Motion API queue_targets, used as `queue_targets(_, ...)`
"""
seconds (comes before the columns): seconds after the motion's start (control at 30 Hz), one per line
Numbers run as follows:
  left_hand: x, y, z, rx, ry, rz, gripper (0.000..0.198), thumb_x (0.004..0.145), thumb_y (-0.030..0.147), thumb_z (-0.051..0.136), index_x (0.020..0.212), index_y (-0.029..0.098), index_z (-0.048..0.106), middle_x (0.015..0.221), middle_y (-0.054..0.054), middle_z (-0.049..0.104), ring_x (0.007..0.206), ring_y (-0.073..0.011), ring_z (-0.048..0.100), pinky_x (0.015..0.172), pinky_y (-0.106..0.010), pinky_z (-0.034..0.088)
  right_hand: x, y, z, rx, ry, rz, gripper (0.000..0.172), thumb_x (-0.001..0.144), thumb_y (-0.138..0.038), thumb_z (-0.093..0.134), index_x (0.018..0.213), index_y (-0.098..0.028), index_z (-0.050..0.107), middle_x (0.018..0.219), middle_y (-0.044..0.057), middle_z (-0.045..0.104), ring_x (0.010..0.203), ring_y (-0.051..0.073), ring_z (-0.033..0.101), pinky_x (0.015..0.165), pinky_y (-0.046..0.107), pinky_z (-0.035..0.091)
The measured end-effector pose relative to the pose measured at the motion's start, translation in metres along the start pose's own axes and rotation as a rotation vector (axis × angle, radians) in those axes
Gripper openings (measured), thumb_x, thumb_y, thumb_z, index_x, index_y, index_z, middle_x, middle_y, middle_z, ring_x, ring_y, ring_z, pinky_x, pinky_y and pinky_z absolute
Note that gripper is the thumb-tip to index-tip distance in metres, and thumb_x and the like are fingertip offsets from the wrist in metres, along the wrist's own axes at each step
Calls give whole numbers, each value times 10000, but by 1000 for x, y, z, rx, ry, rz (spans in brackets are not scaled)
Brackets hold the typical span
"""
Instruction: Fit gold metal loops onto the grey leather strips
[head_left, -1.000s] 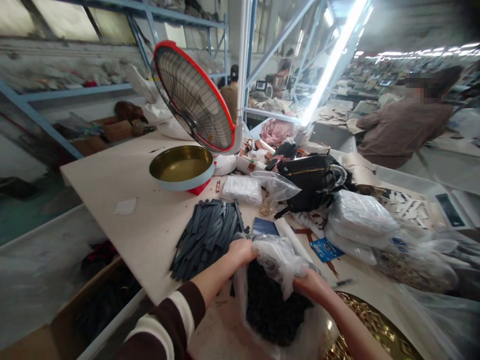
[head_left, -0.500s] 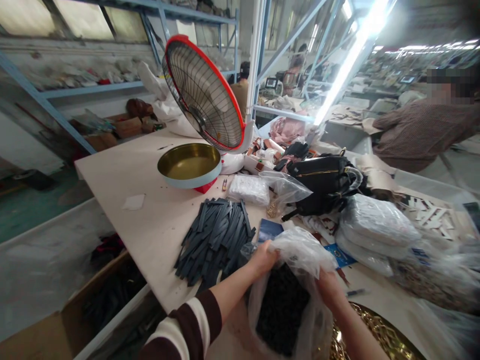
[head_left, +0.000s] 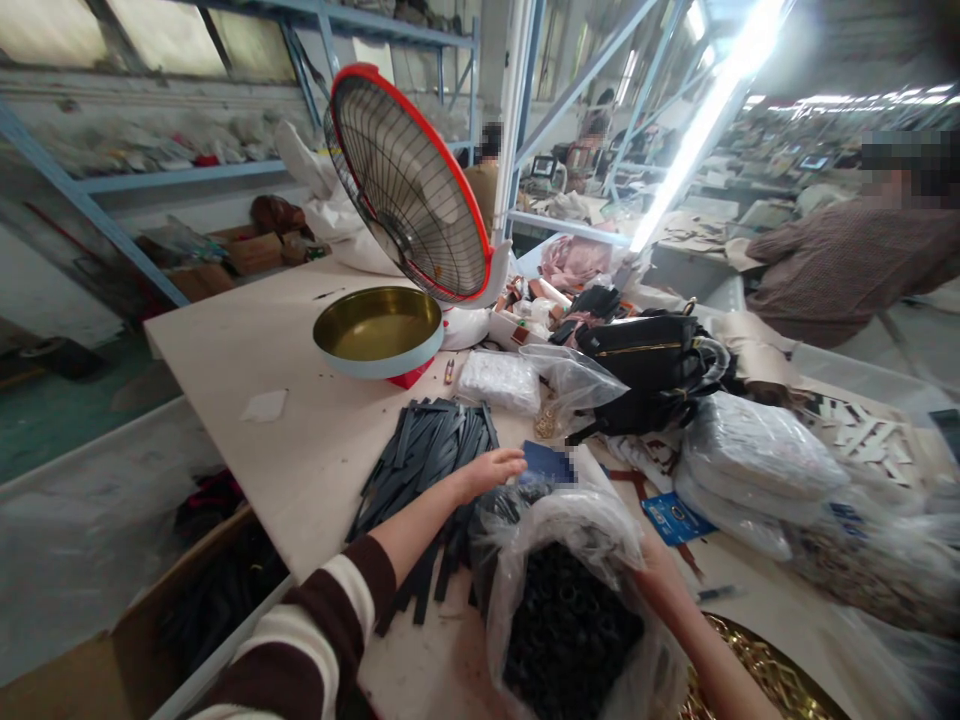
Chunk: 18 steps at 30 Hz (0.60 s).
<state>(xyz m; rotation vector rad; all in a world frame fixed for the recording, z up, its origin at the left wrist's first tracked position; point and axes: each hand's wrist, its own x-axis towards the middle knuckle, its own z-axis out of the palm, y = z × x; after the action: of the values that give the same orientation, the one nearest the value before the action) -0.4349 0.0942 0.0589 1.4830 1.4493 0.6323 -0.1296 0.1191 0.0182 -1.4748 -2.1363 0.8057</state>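
A clear plastic bag (head_left: 517, 545) stands with its mouth wide, full of small black loop-like pieces (head_left: 574, 630). My right hand (head_left: 651, 562) grips the bag's rim on the right side; part of its fingers is hidden behind the plastic. Just off the rim's far left side is my left hand (head_left: 491, 472), fingers stretched out and holding nothing. Under and left of that hand lies a heap of dark flat strips (head_left: 431, 460). A dark blue flat piece (head_left: 547, 462) rests beyond the bag, close to my left fingertips.
A round gold-coloured tray (head_left: 379, 330) and a red-rimmed fan (head_left: 412, 190) stand at the back. A black bag (head_left: 637, 365) and plastic-wrapped packs (head_left: 757, 450) lie right. Gold metal pieces (head_left: 739, 665) fill a tray near my right forearm. A person (head_left: 862, 255) sits at far right.
My left hand has let go of the bag's rim and moved left, its fingers straightened. The bag's mouth has spread wider, showing more of the black pieces. My right hand stays on the rim.
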Motion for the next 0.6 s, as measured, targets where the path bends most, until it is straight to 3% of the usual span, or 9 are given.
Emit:
queue_targets(0.1, 24, -16, -15, 300, 160, 17, 350, 899, 240, 351, 1199, 126, 493, 1328, -143, 397, 1235, -251, 347, 1036, -456, 276, -14, 13, 1, -22, 62, 8, 334, 682, -378, 468, 874, -165, 639, 899, 134, 662, 886, 299, 606, 777, 394, 478)
queue_targets(0.17, 39, -26, -14, 477, 145, 61, 282, 841, 229, 501, 1098, 130, 560, 1332, -128, 390, 1250, -283, 309, 1034, -511, 243, -19, 21, 4, -2, 137, 22, 321, 691, -375, 467, 870, -163, 628, 877, 131, 657, 901, 299, 599, 796, 397, 472)
queue_targets(0.27, 50, -41, -8, 680, 32, 149, 288, 709, 253, 682, 973, 157, 619, 1251, -100, 478, 1228, -303, 329, 1023, -531, 222, -19, 34, 5, 84, 293, 89, 320, 668, -408, 477, 817, -161, 615, 851, 125, 656, 874, 305, 601, 785, 404, 482)
queue_targets(0.37, 41, -54, -10, 819, -50, 233, 260, 665, 263, 706, 903, 181, 643, 1151, -102, 546, 1213, -303, 345, 1030, -519, 186, -15, 44, 2, 123, 374, 148, 331, 684, -446, 449, 800, -175, 598, 813, 106, 657, 818, 294, 609, 755, 410, 495)
queue_targets(0.47, 19, -62, -19, 900, -110, 319, 215, 683, 286, 661, 879, 199, 643, 1137, -92, 553, 1222, -278, 341, 1048, -474, 175, -11, 51, -5, 121, 361, 187, 316, 754, -462, 435, 810, -201, 604, 799, 93, 652, 801, 265, 605, 765, 408, 488)
queue_targets(0.6, -13, -70, -22, 941, -147, 405, 318, 673, 323, 655, 968, 207, 620, 1175, -91, 535, 1227, -265, 344, 1073, -442, 154, -9, 55, -13, 100, 316, 218, 314, 810, -467, 498, 856, -173, 599, 894, 93, 637, 906, 225, 581, 874, 429, 425)
